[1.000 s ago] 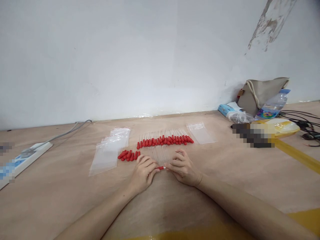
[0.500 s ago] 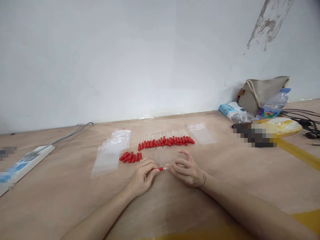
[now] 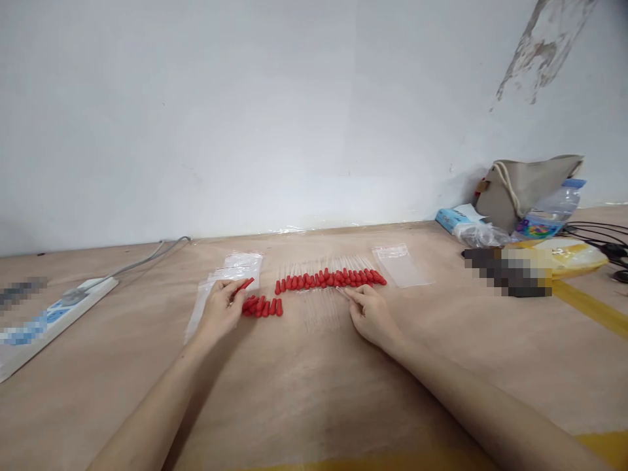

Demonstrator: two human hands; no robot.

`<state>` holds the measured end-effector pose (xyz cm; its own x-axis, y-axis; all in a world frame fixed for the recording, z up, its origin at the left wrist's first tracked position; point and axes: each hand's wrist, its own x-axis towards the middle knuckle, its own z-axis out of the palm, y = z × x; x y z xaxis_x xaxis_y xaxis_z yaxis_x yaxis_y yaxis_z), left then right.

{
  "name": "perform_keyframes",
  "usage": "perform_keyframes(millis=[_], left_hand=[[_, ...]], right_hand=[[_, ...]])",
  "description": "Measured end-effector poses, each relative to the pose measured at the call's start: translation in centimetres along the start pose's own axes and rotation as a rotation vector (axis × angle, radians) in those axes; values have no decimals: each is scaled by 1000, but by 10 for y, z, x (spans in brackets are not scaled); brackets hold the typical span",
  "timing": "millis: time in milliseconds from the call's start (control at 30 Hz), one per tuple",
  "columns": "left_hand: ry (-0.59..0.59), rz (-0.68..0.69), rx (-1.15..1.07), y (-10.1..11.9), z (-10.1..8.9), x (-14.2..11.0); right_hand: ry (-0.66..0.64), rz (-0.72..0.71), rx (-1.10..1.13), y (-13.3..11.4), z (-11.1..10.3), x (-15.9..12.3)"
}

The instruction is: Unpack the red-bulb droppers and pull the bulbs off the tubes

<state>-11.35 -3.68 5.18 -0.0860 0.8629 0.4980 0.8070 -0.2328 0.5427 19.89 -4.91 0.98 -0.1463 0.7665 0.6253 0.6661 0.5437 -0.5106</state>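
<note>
My left hand (image 3: 222, 311) is pinched shut on a red rubber dropper bulb (image 3: 244, 286), raised over the loose pile of red bulbs (image 3: 266, 307). To the right, my right hand (image 3: 370, 313) is closed, with thumb and finger on the end of a thin clear glass tube (image 3: 340, 290); most of that tube cannot be made out. Bare glass tubes (image 3: 318, 314) lie side by side just left of this hand. Behind them runs a row of droppers (image 3: 314, 280), their red bulbs toward me and their glass stems toward the wall.
Clear zip bags lie at the left (image 3: 241, 264), partly behind my left hand, and another zip bag (image 3: 403, 265) at the right. A power strip (image 3: 63, 311) sits far left. At the back right are a tissue pack (image 3: 456, 218), a grey bag (image 3: 530, 190) and black cables (image 3: 598, 235).
My hands have moved apart from the bulb and tube between them. The left went up and left to the bulb pile; the right shifted forward to the glass tubes. The view turned slightly left.
</note>
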Motion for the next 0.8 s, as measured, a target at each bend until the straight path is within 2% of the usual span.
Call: perform_keyframes(millis=[100,200,400,567,667,800], left_hand=[[-53,-71,-55,-15,0,1],[-89,-84,-39,-10,0,-2],[-152,80,90,23,7,-13],[-170,246,216,27,16,-18],[-141,275,241,28,15,-18],[-89,246,248,31,15,-11]], right_hand=[[-5,32,1,2,4,1],[9,46,33,5,9,2],[-25,0,89,0,17,1],[-72,-37,69,-2,17,-2],[-110,-15,40,-2,17,-3],[-125,-9,32,-2,16,-4]])
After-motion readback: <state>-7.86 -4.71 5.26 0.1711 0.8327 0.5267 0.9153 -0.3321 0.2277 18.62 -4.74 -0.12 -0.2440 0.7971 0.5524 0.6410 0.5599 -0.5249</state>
